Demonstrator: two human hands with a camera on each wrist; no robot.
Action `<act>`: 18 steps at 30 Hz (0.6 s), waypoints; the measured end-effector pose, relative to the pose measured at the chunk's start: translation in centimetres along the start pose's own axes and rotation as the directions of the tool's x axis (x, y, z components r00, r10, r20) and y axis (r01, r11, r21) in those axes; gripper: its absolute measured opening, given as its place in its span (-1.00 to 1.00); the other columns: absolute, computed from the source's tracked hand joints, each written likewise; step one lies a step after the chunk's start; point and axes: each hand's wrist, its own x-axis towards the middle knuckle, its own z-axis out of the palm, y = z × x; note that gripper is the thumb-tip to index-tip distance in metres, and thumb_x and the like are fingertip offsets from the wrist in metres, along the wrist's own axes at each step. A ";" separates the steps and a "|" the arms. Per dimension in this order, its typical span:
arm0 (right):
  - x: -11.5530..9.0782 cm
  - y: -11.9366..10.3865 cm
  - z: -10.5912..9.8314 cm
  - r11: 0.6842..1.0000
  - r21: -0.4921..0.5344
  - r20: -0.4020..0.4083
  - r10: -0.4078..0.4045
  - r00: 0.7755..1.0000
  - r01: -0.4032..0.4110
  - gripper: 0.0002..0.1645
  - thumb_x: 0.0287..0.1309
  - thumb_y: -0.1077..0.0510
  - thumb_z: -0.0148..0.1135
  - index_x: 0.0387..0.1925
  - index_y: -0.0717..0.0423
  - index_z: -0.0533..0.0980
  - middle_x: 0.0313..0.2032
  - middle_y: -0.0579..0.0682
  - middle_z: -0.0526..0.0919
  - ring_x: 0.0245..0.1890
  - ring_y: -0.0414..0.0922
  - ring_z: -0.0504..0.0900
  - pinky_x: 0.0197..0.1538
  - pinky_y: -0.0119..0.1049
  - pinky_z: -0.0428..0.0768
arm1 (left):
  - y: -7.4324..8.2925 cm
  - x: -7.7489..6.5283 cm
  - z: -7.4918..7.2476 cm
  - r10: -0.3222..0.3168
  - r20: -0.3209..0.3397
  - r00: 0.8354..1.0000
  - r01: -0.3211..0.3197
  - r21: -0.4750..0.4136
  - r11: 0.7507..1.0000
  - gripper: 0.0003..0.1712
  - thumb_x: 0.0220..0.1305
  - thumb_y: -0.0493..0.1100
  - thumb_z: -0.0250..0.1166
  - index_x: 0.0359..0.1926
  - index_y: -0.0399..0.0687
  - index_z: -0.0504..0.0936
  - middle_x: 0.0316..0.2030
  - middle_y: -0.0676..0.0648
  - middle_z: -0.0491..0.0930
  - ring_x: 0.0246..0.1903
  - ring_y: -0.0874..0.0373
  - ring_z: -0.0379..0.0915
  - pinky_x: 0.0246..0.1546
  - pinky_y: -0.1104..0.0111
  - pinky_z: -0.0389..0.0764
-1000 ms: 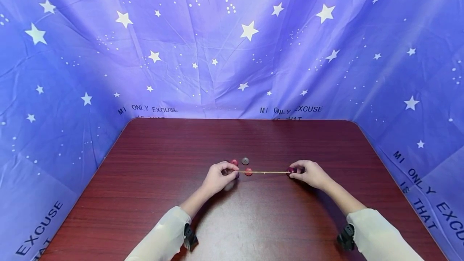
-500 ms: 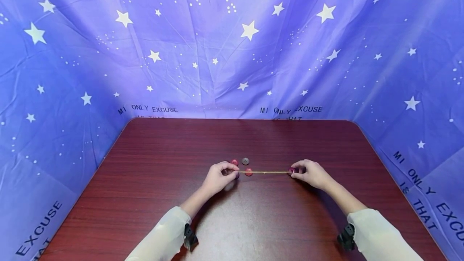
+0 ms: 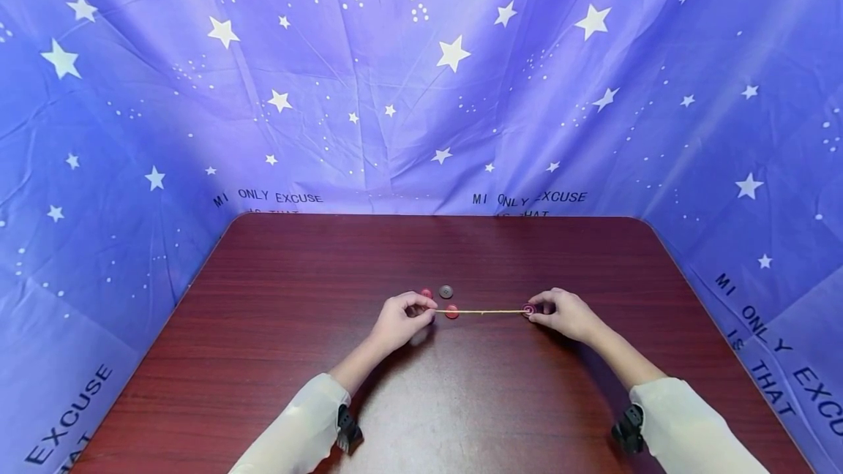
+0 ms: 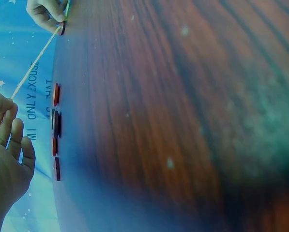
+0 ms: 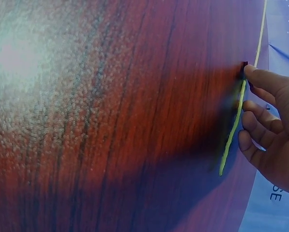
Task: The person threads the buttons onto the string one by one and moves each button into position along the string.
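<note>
A thin yellow string runs taut between the two hands in the head view. My left hand pinches one end of it between thumb and fingertips. On the right, my right hand pinches a dark red button by its edge, and the string passes through this button. In the right wrist view a loose string tail trails from the button on the side away from the left hand. Beneath the taut string lies a red button; another red button and a grey-brown button lie just behind.
All this takes place over a dark red wood-grain table. A further dark button shows in the left wrist view, low in the row, hidden by the left hand from the head camera. A blue starry curtain surrounds the table.
The button in the right hand has turned its face toward the head camera and shifted slightly right. My left hand has moved slightly right, still pinching the string; the buttons on the table stay put.
</note>
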 end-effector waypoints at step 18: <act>0.4 -1.1 -0.6 1.000 0.029 -0.006 0.001 1.000 -0.001 -0.71 -0.01 0.09 0.38 -0.23 0.15 0.62 -0.45 -0.10 0.54 -0.46 -0.27 0.40 -0.37 -0.38 0.37 | 2.9 -0.3 -0.4 -0.037 0.036 0.999 0.037 -0.006 0.999 -0.89 0.10 -0.42 0.27 -0.30 -0.35 0.66 -0.46 -0.25 0.59 -0.49 0.16 0.40 -0.46 0.52 0.44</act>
